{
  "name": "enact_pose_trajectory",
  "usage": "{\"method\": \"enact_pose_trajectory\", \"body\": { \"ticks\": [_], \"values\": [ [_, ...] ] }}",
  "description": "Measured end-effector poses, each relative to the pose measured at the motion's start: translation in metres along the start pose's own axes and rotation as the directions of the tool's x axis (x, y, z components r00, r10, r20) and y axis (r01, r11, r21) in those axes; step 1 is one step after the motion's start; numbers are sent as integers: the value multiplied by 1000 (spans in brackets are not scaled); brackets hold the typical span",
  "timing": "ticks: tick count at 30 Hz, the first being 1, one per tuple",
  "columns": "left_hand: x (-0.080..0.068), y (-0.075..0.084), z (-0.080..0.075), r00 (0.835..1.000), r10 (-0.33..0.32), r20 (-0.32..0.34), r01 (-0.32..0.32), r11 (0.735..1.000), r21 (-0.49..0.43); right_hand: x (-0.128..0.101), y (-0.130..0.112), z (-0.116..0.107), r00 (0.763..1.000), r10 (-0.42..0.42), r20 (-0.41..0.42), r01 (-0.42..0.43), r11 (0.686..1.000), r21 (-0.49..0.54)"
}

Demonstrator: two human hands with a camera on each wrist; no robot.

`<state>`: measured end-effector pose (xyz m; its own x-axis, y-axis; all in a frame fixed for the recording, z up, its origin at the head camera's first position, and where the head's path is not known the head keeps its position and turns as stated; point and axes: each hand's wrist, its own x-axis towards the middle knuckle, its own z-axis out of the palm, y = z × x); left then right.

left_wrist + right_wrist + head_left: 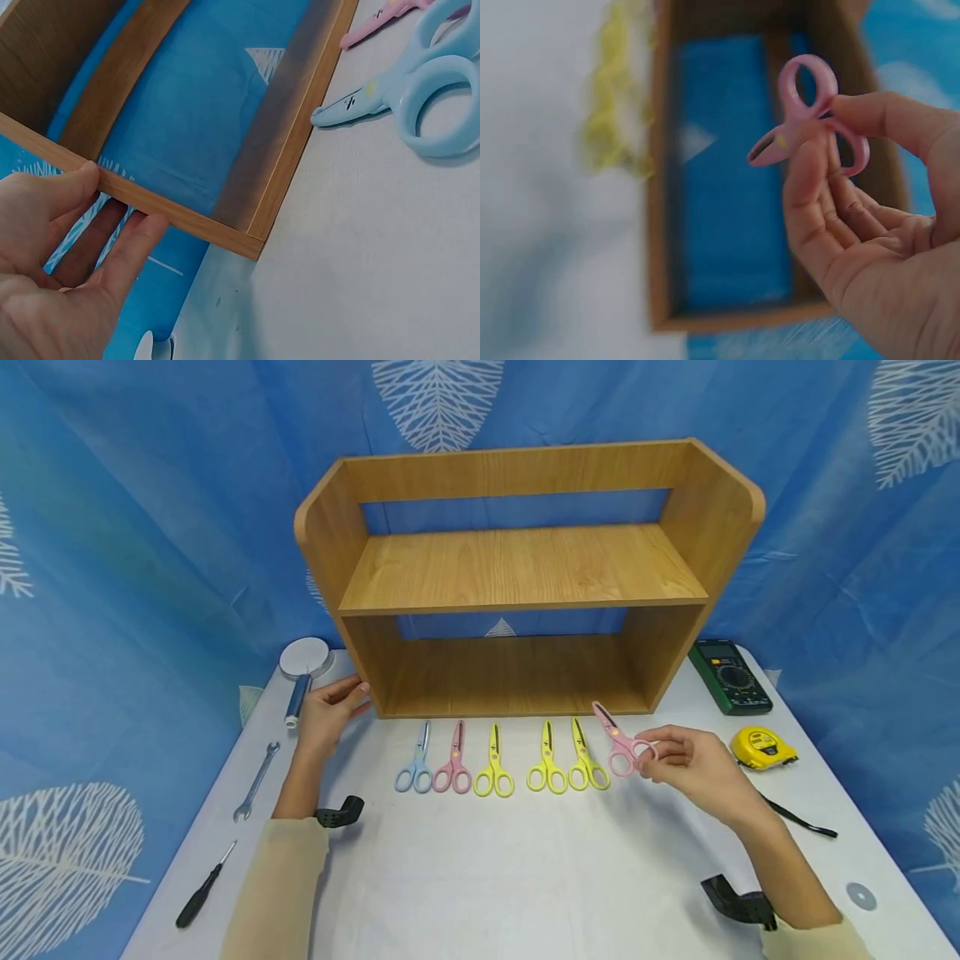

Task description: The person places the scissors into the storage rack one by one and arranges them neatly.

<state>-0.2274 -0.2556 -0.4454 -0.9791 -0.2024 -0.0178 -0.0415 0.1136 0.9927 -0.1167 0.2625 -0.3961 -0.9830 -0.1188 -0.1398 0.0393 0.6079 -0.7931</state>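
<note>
My right hand [693, 768] pinches a pair of pink scissors [622, 745] by the handle loops, lifted over the table with the blades toward the shelf. In the right wrist view, thumb and fingertips meet around these scissors [799, 112]. At the left side panel of a wooden shelf [525, 568], my left hand [327, 714] rests its thumb and fairly straight fingers against the front edge. Before the shelf lies a row: blue scissors [415, 760], pink scissors [453, 760], then yellow scissors [493, 762], more yellow scissors [547, 760] and a third yellow pair [587, 758].
On the left are a magnifying glass [297, 697], a wrench [257, 781] and a screwdriver [202, 893]. To the right lie a multimeter [731, 677], a yellow tape measure [762, 748] and a grey washer [861, 896]. Blue cloth [150, 568] hangs around the white table [480, 877].
</note>
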Motion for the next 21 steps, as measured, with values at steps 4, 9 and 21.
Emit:
{"method": "enact_pose_trajectory", "body": {
  "ticks": [4,9,21],
  "values": [
    [0,0,-1,999,-7,-41,5,999,-33,-1,-49,-6,989,-138,-51,143,984,106],
    [-1,-1,1,999,6,-54,-10,998,-69,14,-113,-8,957,-263,-126,283,941,188],
    [-3,0,10,997,15,-75,-22,995,-96,126,-228,36,941,-319,-115,338,903,266]
  ]
}}
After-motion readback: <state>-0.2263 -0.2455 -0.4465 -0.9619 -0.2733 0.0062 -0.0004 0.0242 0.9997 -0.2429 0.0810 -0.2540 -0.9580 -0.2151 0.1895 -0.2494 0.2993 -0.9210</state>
